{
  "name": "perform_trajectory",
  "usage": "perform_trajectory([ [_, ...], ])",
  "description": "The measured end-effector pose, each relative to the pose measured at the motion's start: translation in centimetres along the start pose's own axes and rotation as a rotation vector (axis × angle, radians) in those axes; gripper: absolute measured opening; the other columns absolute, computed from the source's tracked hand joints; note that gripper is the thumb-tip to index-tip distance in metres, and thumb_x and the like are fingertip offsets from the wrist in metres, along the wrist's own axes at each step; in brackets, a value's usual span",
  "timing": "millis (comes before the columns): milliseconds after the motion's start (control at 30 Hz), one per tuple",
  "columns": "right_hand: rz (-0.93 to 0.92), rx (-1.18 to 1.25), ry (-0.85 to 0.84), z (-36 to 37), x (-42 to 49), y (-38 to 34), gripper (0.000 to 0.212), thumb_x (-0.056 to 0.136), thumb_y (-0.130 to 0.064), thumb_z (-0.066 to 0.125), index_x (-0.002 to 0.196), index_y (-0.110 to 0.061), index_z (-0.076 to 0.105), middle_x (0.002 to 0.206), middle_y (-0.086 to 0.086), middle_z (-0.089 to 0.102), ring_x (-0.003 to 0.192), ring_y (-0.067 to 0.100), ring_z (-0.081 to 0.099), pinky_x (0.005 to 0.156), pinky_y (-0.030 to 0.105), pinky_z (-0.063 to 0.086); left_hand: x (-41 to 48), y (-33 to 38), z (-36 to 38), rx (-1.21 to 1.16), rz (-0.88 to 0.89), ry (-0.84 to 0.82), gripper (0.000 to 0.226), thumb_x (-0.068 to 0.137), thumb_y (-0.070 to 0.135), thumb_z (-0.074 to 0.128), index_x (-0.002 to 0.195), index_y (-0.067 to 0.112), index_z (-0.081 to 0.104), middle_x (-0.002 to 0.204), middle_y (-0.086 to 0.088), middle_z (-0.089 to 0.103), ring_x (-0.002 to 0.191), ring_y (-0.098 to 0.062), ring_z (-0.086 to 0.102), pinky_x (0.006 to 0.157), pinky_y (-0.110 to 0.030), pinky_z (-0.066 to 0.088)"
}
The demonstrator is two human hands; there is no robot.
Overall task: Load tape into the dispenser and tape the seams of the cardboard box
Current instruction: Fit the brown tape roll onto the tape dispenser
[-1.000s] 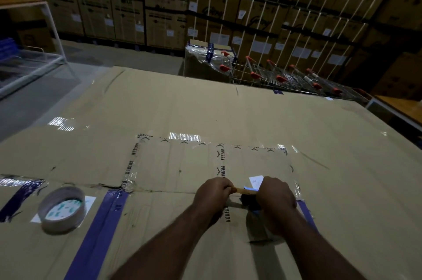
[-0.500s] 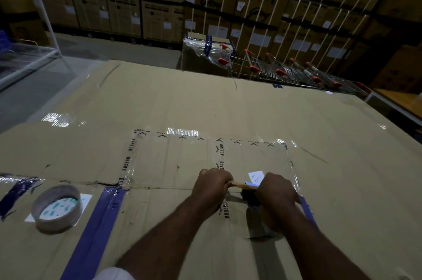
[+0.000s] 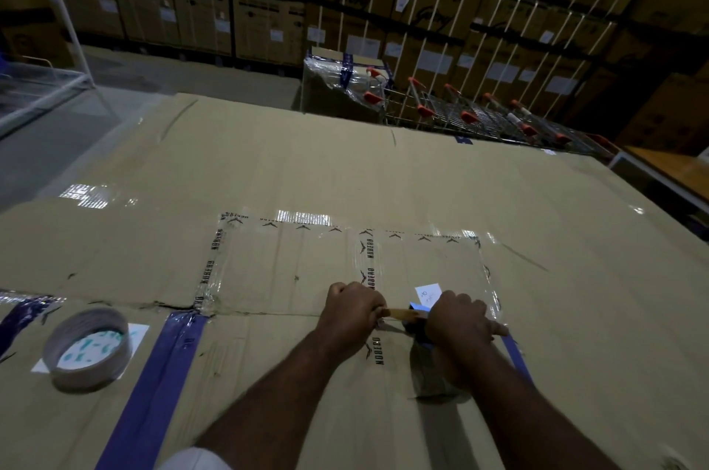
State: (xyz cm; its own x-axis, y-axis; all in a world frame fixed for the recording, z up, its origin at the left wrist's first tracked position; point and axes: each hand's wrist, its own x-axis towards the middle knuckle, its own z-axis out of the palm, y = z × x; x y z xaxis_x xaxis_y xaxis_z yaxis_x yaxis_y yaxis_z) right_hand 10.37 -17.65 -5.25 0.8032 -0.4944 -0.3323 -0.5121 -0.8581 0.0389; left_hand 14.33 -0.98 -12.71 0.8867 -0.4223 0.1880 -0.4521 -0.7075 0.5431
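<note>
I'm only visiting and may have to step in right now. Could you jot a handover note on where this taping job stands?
Left hand: shut, pinching the brown tape end.
Right hand: shut on the dispenser, mostly hidden.
A strip of tape stretches between the hands over the box seam.
Spare roll lies to the left.
Done: tape looks loaded.
Left: press the tape along the seam, cut it.

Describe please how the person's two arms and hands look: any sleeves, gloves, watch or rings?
Both forearms are bare, with no long sleeves. The left hand and the right hand wear no gloves; no watch, bracelet or ring shows. A small piece of white fabric shows at the bottom edge, near the left arm, perhaps clothing.
</note>
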Motion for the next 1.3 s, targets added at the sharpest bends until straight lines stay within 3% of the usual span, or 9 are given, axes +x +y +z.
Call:
perform_trajectory([
  [200,-0.025,0.126,-0.058,0.5,-0.2,0.2,0.081,0.069,-0.053,0.072,0.132,-0.011,0.042,0.126,0.013,0.057,0.117,0.036,0.053,0.104,0.061,0.037,-0.1,-0.4,-0.1,-0.009,0.012,-0.014,0.014,0.087,0.031,0.054,0.08,0.03,0.067,0.075,0.014,0.061,0.087,-0.006,0.052,0.09,-0.037,0.033],
  [300,-0.017,0.149,-0.068,0.6,-0.1,0.5,0.083,0.061,-0.056,0.073,0.125,-0.015,0.041,0.121,0.01,0.058,0.115,0.036,0.053,0.103,0.066,0.036,-0.1,-0.4,-0.1,-0.007,0.013,-0.025,0.014,0.089,0.032,0.054,0.082,0.03,0.066,0.081,0.013,0.063,0.092,-0.008,0.053,0.092,-0.037,0.032],
  [467,-0.057,0.209,-0.128,1.3,1.2,1.4,0.087,0.04,-0.056,0.071,0.117,-0.021,0.047,0.107,0.004,0.061,0.1,0.026,0.058,0.091,0.051,0.052,-0.4,-0.6,0.2,-0.051,0.008,-0.022,0.014,0.091,0.033,0.054,0.081,0.035,0.062,0.084,0.015,0.062,0.095,-0.007,0.05,0.093,-0.035,0.03],
  [600,-0.128,0.222,-0.103,0.4,0.5,1.8,0.06,0.059,-0.053,0.068,0.106,-0.019,0.054,0.099,0.003,0.064,0.09,0.022,0.06,0.084,0.04,0.053,-0.3,-0.6,0.2,-0.044,0.013,-0.018,0.013,0.091,0.032,0.054,0.08,0.036,0.061,0.083,0.015,0.061,0.094,-0.006,0.049,0.089,-0.033,0.028],
  [733,-0.186,0.246,-0.016,0.7,0.7,2.6,0.026,0.078,-0.032,0.063,0.099,-0.016,0.062,0.1,0.008,0.068,0.088,0.025,0.062,0.082,0.037,0.053,0.0,-0.8,0.6,-0.012,0.006,-0.006,0.012,0.088,0.033,0.053,0.079,0.036,0.061,0.08,0.017,0.058,0.093,-0.005,0.049,0.089,-0.034,0.028],
  [967,-0.156,0.158,-0.014,0.2,0.1,1.5,0.034,0.082,-0.023,0.066,0.112,-0.008,0.06,0.112,0.012,0.067,0.102,0.028,0.063,0.073,0.029,0.043,0.0,-1.1,0.5,0.018,0.037,-0.044,0.009,0.089,0.034,0.056,0.083,0.031,0.063,0.085,0.014,0.06,0.097,-0.008,0.049,0.092,-0.037,0.03],
  [1300,-0.104,0.059,0.024,0.6,0.0,0.4,0.041,0.077,-0.025,0.072,0.114,-0.01,0.059,0.11,0.01,0.066,0.099,0.028,0.065,0.084,0.037,0.052,-0.2,-1.3,0.3,0.09,0.087,-0.076,0.011,0.089,0.037,0.057,0.083,0.029,0.063,0.085,0.016,0.057,0.097,-0.008,0.049,0.092,-0.038,0.031],
])
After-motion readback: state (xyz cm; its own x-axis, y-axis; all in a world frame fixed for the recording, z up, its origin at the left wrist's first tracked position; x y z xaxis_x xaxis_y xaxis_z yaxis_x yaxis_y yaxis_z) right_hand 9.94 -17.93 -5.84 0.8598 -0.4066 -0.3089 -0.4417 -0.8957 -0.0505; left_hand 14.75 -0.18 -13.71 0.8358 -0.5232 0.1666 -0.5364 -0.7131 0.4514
